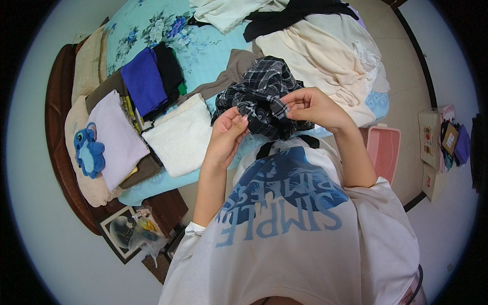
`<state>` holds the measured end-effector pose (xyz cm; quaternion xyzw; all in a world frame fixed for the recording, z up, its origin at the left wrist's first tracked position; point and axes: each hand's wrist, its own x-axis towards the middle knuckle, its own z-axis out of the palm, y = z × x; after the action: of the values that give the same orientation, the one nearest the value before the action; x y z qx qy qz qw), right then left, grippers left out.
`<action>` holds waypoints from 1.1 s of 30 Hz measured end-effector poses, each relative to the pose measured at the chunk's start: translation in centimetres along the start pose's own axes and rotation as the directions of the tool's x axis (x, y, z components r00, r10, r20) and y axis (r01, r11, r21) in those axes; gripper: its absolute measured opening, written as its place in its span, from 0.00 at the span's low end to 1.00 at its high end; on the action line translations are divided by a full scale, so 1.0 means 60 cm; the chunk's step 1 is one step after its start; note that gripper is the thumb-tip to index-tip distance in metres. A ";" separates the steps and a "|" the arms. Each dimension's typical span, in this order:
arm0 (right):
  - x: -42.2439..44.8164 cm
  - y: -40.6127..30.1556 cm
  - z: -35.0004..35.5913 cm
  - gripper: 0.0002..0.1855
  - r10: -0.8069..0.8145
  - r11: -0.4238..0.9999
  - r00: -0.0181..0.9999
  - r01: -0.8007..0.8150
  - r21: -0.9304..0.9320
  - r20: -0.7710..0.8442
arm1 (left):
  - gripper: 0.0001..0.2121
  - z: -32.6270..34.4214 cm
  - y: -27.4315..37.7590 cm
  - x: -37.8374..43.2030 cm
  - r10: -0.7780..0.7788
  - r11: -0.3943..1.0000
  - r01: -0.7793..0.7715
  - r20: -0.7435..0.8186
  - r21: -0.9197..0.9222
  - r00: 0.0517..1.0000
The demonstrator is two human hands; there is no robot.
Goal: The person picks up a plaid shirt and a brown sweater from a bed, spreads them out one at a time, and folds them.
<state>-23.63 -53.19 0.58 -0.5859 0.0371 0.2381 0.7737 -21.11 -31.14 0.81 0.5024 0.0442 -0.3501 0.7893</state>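
Note:
A crumpled black, grey and white plaid garment (267,78) lies bunched at the near edge of the bed. My left hand (230,133) pinches one part of its hem between thumb and fingers. At the other side of the opening, my right hand (310,107) grips the plaid edge the same way. Between the two hands the cloth gapes, showing its dark inside. What kind of garment it is cannot be settled. Behind it a brown-grey cloth (234,68) trails across the sheet, partly covered.
Folded on the left are a white fleecy cloth (183,133), a blue cloth (145,82) and a lavender cloth (116,139) with a blue plush toy (89,150) beside it. Loose cream clothes (316,61) spread at right. A pink bin (384,152) stands on the floor.

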 end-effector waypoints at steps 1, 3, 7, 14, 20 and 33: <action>0.002 0.005 -0.001 0.11 0.001 1.000 1.000 -0.001 0.008 -0.019 | 0.07 0.003 0.001 0.000 -0.005 1.000 0.005 -0.004 -0.001 1.000; 0.006 0.012 -0.003 0.10 0.005 1.000 1.000 -0.005 0.021 -0.019 | 0.07 0.003 0.001 0.000 -0.009 1.000 0.009 -0.008 -0.001 1.000; 0.011 0.023 -0.001 0.08 -0.055 0.998 0.998 0.055 -0.016 -0.027 | 0.07 0.012 0.001 -0.001 -0.009 1.000 0.009 0.020 0.007 1.000; 0.015 0.020 0.020 0.08 -0.100 0.994 0.995 0.100 -0.046 0.012 | 0.09 0.023 -0.009 0.003 0.017 0.995 -0.015 -0.023 0.096 1.000; 0.019 0.026 0.038 0.10 -0.145 0.989 0.982 0.145 -0.012 -0.117 | 0.09 0.040 -0.016 0.011 0.054 0.994 -0.047 -0.067 0.100 0.996; 0.011 0.006 0.043 0.09 -0.127 0.987 0.982 0.111 -0.117 -0.137 | 0.08 0.044 -0.033 0.016 0.271 0.942 -0.230 -0.148 0.245 0.951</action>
<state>-23.75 -50.50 0.82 -0.6442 0.0448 0.1499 0.7487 -22.34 -34.31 0.21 0.6196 0.0108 -0.2025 0.7583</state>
